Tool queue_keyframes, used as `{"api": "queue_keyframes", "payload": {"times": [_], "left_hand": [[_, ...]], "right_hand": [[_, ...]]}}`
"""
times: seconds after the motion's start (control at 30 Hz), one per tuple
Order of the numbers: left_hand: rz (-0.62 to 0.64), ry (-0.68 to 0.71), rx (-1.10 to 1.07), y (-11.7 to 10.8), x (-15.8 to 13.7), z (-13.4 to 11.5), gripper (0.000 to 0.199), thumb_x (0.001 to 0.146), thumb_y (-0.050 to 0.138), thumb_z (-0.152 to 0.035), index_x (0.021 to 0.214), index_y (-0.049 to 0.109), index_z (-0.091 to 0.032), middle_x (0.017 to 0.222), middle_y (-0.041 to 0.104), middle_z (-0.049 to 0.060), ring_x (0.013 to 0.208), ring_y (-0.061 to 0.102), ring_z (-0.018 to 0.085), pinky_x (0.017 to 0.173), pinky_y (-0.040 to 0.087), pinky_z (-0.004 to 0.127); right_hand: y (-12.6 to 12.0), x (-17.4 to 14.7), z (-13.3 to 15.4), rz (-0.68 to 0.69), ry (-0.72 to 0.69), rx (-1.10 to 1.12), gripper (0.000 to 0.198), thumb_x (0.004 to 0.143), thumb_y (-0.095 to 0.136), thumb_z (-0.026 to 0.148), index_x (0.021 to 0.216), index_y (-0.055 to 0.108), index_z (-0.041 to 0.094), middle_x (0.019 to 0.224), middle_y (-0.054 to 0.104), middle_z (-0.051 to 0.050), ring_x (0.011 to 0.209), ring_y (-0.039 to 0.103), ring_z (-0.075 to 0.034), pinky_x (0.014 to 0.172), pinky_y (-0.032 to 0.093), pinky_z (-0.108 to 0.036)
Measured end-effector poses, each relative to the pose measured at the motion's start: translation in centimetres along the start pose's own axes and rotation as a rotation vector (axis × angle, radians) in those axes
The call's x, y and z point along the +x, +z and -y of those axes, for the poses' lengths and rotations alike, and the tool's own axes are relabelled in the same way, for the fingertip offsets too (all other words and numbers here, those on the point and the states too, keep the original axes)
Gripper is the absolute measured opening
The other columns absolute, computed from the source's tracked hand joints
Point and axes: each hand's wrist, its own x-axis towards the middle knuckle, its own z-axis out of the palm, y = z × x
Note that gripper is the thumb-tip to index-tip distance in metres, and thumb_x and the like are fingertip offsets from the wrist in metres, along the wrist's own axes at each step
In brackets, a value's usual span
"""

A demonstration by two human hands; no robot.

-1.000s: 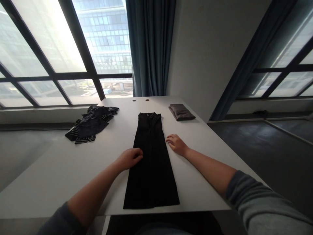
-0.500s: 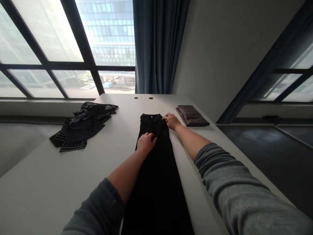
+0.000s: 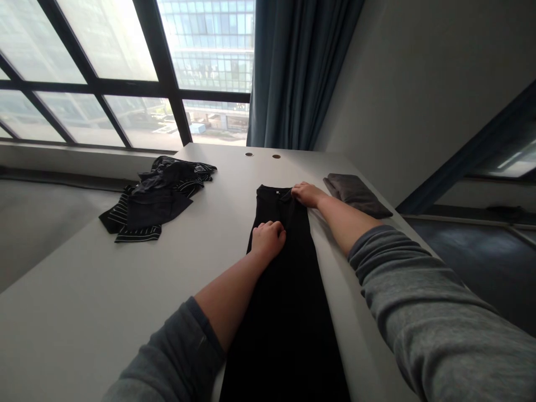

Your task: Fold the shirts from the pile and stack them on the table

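On the white table (image 3: 159,279), at far left, lie heaped dark clothes (image 3: 157,201). Mid-table, the loosely curled left hand (image 3: 269,241) rests on a black garment (image 3: 288,312), grip unclear; light pressure should steady it. The right hand (image 3: 307,194) pinches its far right corner, best eased flat, beside a folded grey cloth (image 3: 358,195).

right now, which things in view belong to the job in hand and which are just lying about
In the job:
- long black garment, probably trousers
- left hand, over its upper part
- right hand, at its top right corner
- white table beneath it

Apparently just lying about:
- heap of black, white-striped clothing, left
- folded grey-brown cloth, right
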Motion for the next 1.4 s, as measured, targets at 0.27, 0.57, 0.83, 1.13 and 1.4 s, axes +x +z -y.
{"api": "queue_keyframes", "payload": {"times": [0.27, 0.57, 0.83, 1.13, 1.4], "left_hand": [[0.000, -0.107, 0.036, -1.1, -0.1, -0.4, 0.017, 0.099, 0.056, -0.034, 0.098, 0.071, -0.027, 0.108, 0.077, 0.005, 0.105, 0.066, 0.026, 0.089, 0.045, 0.040], [0.035, -0.126, 0.096, -0.8, -0.2, -0.6, 0.017, 0.097, 0.058, -0.033, 0.103, 0.069, -0.022, 0.106, 0.076, 0.010, 0.106, 0.066, 0.030, 0.092, 0.045, 0.045], [-0.012, 0.053, 0.161, -1.1, -0.7, -0.7, 0.015, 0.100, 0.058, -0.032, 0.108, 0.066, -0.024, 0.114, 0.068, 0.010, 0.112, 0.059, 0.030, 0.092, 0.043, 0.045], [0.054, -0.004, 0.144, -1.2, -0.7, -0.5, 0.019, 0.101, 0.058, -0.036, 0.112, 0.066, -0.022, 0.115, 0.071, 0.011, 0.109, 0.065, 0.027, 0.095, 0.044, 0.041], [0.047, -0.068, 0.102, -1.4, 0.1, 1.1, 0.019, 0.103, 0.053, -0.034, 0.103, 0.070, -0.025, 0.112, 0.076, 0.007, 0.109, 0.065, 0.027, 0.095, 0.044, 0.041]], "right_hand": [[0.4, 1.7, 3.0, 0.007, 0.162, 0.009, 0.026, 0.097, 0.054, 0.020, 0.114, 0.073, 0.021, 0.115, 0.073, -0.014, 0.117, 0.059, -0.032, 0.098, 0.046, -0.042], [2.7, 0.5, 4.9, -0.222, 0.239, -0.043, 0.029, 0.102, 0.054, 0.032, 0.123, 0.069, 0.019, 0.135, 0.061, -0.020, 0.128, 0.047, -0.039, 0.108, 0.034, -0.056], [4.9, 0.1, 3.9, -0.201, 0.491, 0.132, 0.032, 0.105, 0.046, 0.035, 0.115, 0.071, 0.018, 0.125, 0.066, -0.019, 0.115, 0.058, -0.034, 0.100, 0.046, -0.045], [5.5, -2.8, 2.3, -0.289, 0.336, 0.286, 0.049, 0.102, 0.046, 0.030, 0.146, 0.060, 0.016, 0.154, 0.056, -0.014, 0.145, 0.046, -0.029, 0.122, 0.035, -0.051], [3.8, -5.9, 4.7, -0.141, 0.127, 0.410, 0.046, 0.104, 0.051, 0.039, 0.146, 0.063, 0.024, 0.159, 0.053, -0.010, 0.150, 0.044, -0.030, 0.125, 0.033, -0.054]]}}
